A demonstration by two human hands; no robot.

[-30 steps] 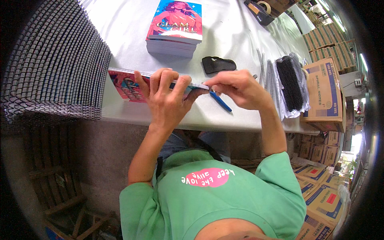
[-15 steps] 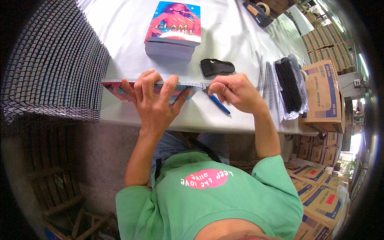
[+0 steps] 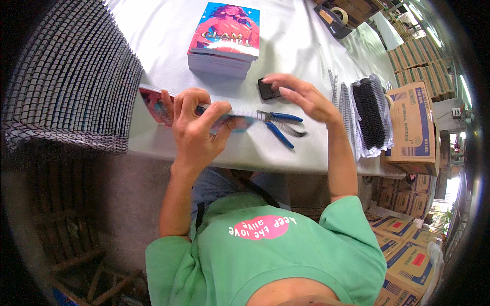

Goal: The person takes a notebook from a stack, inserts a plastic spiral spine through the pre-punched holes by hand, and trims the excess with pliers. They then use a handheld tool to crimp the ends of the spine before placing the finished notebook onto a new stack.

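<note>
Notebook, gripped in your left hand: coil apparently threaded, perhaps untrimmed, pliers at its right end. Beyond it, your right hand, visibly holding nothing, spreads over the pouch. Left of it, the coiled stack seems finished; beyond, the pile seems unbound.

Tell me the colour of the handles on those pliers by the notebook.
The pliers' handles are blue, showing best in the head view.

A white-covered bench carries 1 stack of picture-covered books, a tall pile of wire-bound notebooks at the left, blue-handled pliers, 1 partly hidden black object, and, rightward, wire coils, black coils, 1 cardboard box and a tape dispenser.
</note>
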